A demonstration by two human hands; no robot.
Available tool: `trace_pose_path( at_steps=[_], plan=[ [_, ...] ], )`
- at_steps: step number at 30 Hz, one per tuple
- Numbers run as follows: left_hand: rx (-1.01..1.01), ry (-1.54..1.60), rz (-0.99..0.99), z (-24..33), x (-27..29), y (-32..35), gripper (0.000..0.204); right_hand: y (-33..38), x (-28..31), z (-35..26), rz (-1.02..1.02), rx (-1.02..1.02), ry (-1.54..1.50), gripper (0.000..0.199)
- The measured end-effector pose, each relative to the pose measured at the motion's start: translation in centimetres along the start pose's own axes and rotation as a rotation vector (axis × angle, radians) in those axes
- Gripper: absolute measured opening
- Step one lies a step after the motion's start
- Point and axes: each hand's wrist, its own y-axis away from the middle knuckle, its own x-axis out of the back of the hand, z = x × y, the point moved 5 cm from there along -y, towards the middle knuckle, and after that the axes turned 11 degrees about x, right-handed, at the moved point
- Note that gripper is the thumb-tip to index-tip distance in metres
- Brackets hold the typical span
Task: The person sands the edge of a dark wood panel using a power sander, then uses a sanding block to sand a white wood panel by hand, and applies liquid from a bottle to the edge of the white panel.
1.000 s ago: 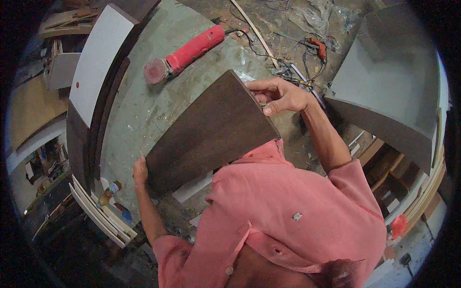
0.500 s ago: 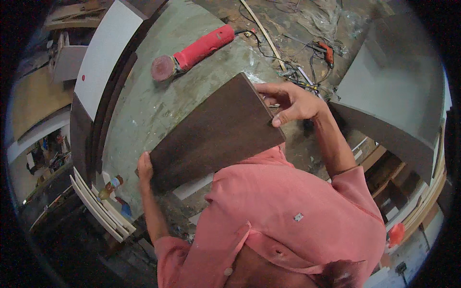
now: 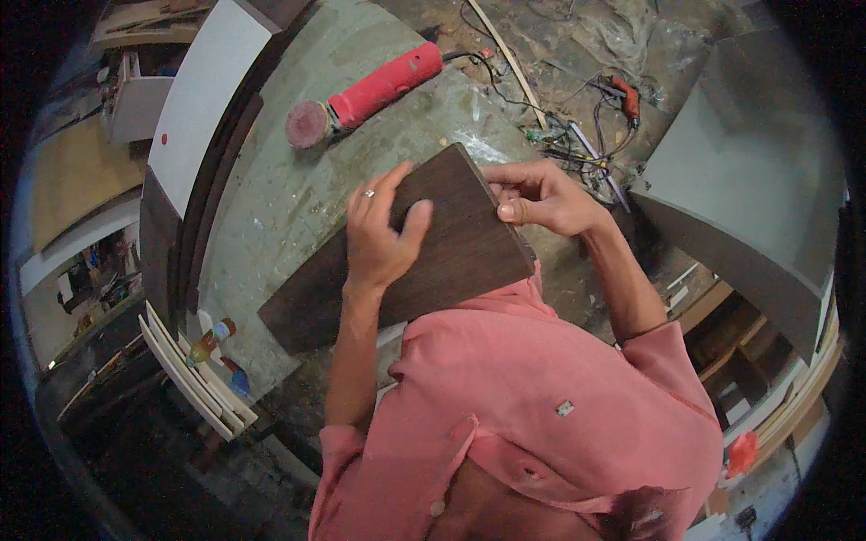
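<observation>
A dark brown wood-grain board (image 3: 460, 216) lies tilted in front of my body, above a greenish worktop (image 3: 298, 203). My right hand (image 3: 552, 200) pinches its right-hand edge, thumb at the upper face and the other fingers curled beside the edge. Laid across the middle of the board is my left hand (image 3: 383, 230), its fingers stretched over the far edge and its thumb spread apart on the face. The board's underside is hidden. Beyond it on the worktop rests a red angle grinder (image 3: 386, 87) with a round reddish sanding disc (image 3: 308, 123).
Dark and white panels (image 3: 209, 108) stand along the left side. Near them are pale strips (image 3: 194, 379) and a small bottle (image 3: 210, 341). On the littered floor lie cables and an orange drill (image 3: 625, 99). A grey open cabinet (image 3: 731, 171) stands at right.
My left hand has left the board's left end and moved right and away from me onto its middle. My right hand keeps the right edge, its fingers slightly shifted.
</observation>
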Motion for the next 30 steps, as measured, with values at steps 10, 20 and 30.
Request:
trace_pose_path(
  at_steps=[10,20,30],
  plan=[
    [0.086,0.168,-0.145,3.9,-2.6,-3.6,0.042,0.1,0.3,1.0,0.019,-0.016,0.021,0.051],
    [0.236,0.283,0.000,2.3,-5.9,-5.3,0.024,-0.3,3.2,3.2,0.072,-0.015,0.182,0.049],
    [0.295,-0.172,0.054,-10.8,-6.8,6.3,0.054,-2.0,5.5,6.5,0.347,0.046,0.739,0.046]
  ],
)
